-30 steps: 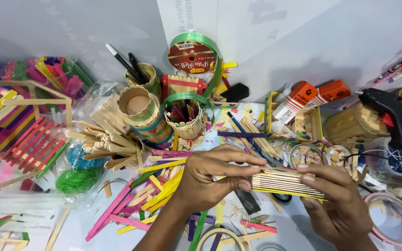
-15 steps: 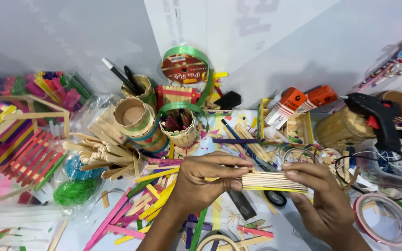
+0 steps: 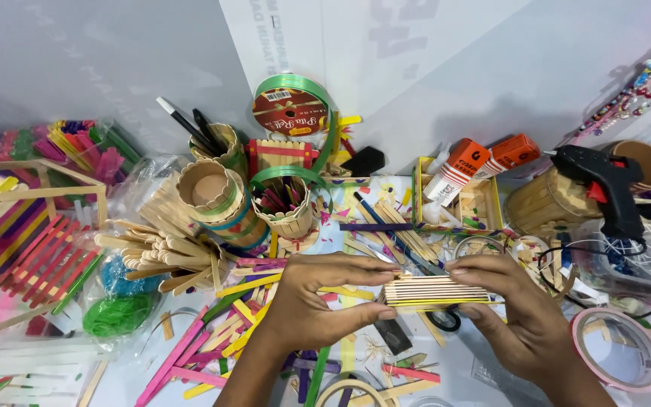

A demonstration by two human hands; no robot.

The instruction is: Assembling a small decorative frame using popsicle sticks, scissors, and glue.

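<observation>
Both hands hold a flat panel of pale wooden craft sticks (image 3: 435, 291) level above the cluttered counter (image 3: 152, 350): the left hand (image 3: 324, 301) pinches its left end, while the right hand (image 3: 518, 313) grips its right end. Loose coloured sticks (image 3: 212, 339) lie beneath, and a black glue gun (image 3: 604, 185) stands well apart at the right.

Head cam looks steeply down, close over craft table (image 3: 491, 90) w/ wall behind
</observation>
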